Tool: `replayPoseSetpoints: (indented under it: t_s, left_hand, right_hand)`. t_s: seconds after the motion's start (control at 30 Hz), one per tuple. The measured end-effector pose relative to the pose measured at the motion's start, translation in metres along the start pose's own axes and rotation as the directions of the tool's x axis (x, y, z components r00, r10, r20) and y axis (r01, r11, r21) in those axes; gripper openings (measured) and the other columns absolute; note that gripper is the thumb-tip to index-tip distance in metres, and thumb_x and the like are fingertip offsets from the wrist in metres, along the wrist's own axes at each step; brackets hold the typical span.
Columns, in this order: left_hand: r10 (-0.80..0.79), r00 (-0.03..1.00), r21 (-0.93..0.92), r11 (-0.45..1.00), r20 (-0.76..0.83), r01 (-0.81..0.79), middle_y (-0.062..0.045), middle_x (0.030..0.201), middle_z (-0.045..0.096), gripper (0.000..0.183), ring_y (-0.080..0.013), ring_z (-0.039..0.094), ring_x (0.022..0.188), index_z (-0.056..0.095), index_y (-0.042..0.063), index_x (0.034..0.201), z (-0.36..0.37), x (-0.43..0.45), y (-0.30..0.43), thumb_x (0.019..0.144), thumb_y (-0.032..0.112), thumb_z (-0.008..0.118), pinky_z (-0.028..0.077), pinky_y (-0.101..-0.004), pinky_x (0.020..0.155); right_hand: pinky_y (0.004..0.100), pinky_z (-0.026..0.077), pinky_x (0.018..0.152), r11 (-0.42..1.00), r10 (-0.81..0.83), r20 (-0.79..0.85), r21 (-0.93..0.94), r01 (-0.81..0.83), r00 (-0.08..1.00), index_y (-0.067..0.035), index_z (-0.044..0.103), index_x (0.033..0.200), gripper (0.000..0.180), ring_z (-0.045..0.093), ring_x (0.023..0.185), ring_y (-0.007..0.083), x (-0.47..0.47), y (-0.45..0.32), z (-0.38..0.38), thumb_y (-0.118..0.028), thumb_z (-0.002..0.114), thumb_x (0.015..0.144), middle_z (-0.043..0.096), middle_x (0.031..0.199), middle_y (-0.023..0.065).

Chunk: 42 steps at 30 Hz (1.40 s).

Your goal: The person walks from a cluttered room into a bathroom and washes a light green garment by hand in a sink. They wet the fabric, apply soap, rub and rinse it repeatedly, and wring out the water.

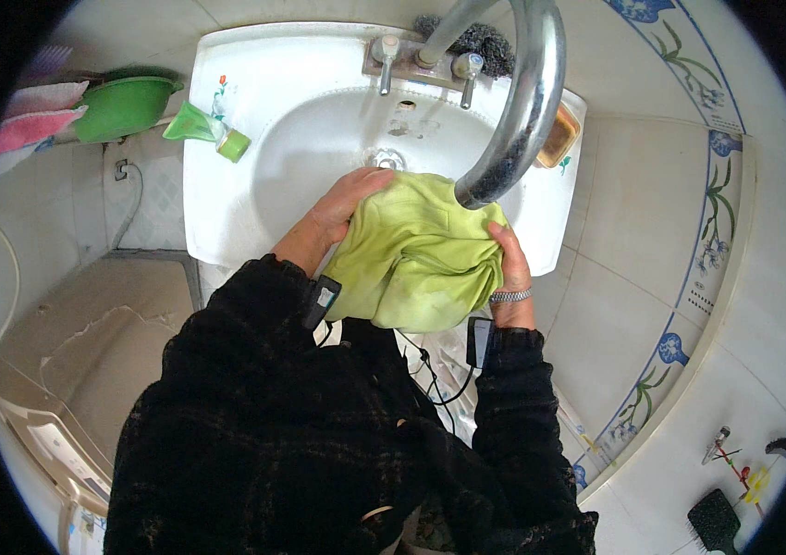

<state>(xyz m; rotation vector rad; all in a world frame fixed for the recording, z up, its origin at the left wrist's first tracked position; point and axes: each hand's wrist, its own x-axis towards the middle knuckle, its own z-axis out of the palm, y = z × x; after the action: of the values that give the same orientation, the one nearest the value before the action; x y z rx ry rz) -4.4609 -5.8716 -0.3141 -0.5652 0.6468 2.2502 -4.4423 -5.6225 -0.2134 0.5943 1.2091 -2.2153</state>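
A lime-green cloth [428, 257], bunched in loose folds, is held over the front of the white washbasin [219, 180]. My left hand [348, 201] grips its upper left edge, the fingers partly hidden by fabric. My right hand [512, 258] holds the right side, thumb on top and the other fingers out of sight underneath. The mouth of the curved chrome faucet [525, 125] is just above the cloth's upper right part; no water is visible. Behind the cloth, the metal drain [387, 159] shows in the basin.
A green squeeze tube [206, 132] lies on the basin's left ledge. On the right stands a soap dish [559, 137]; dark scrubbing mesh [483, 45] sits behind the tap handles [428, 66]. At left are a green plastic bowl [122, 107] and a washing machine [53, 444]. A hairbrush [714, 520] is lower right.
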Motion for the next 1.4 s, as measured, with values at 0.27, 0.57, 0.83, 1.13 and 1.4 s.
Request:
replayPoseSetpoints:
  t_s: [0.27,0.57,0.83,1.13,1.4]
  left_hand:
    - [-0.001,0.985,0.389,0.919,0.173,-0.068,-0.007,0.102,0.064,0.031,-0.0142,0.063,0.089,0.059,0.0,0.111,0.04,0.0,0.034,0.094,0.025,0.059,0.053,-0.0283,0.08]
    - [0.178,0.983,0.378,0.908,0.036,-0.178,-0.009,0.108,0.061,0.042,-0.0146,0.06,0.097,0.057,0.0,0.119,0.037,-0.001,0.027,0.093,0.033,0.059,0.052,-0.0288,0.082]
    - [0.291,0.885,0.476,0.874,-0.363,-0.092,-0.014,0.109,0.059,0.052,-0.0198,0.059,0.098,0.054,-0.005,0.117,0.023,0.029,-0.013,0.091,0.04,0.06,0.05,-0.0339,0.082]
    - [0.42,0.799,0.305,0.901,-0.43,-0.309,-0.012,0.096,0.06,0.035,-0.017,0.057,0.088,0.058,-0.002,0.102,0.037,0.018,-0.047,0.098,0.031,0.045,0.047,-0.0335,0.076]
    - [0.45,0.829,0.55,0.806,-0.332,-0.218,-0.013,0.1,0.061,0.03,-0.0244,0.059,0.094,0.057,0.003,0.102,0.024,0.024,-0.061,0.093,0.031,0.051,0.049,-0.0373,0.077]
  right_hand:
    - [0.0323,0.049,0.093,0.818,0.456,0.262,-0.5,-0.285,0.85,0.005,0.048,0.13,0.058,0.06,0.106,0.0208,0.032,-0.022,-0.012,-0.034,0.063,0.091,0.06,0.119,0.0135]
    - [0.0292,0.054,0.076,0.842,0.224,0.006,-0.505,-0.191,0.975,0.007,0.056,0.117,0.033,0.064,0.085,0.0157,0.041,-0.017,-0.028,-0.013,0.059,0.09,0.066,0.097,0.0082]
    - [0.0359,0.05,0.069,0.365,-0.788,-0.087,-0.863,0.35,0.609,0.002,0.065,0.101,0.025,0.062,0.076,0.0238,0.055,0.052,0.022,-0.013,0.061,0.082,0.066,0.086,0.0155]
    - [0.0442,0.05,0.065,0.099,-0.788,0.014,-0.984,0.15,0.615,0.001,0.067,0.081,0.036,0.061,0.073,0.0393,0.07,0.072,0.08,-0.035,0.066,0.081,0.062,0.082,0.024]
    - [0.0445,0.051,0.058,0.096,-0.755,-0.111,-0.994,-0.058,0.646,-0.006,0.062,0.083,0.03,0.063,0.065,0.0402,0.09,0.069,0.056,-0.035,0.064,0.083,0.064,0.072,0.0192]
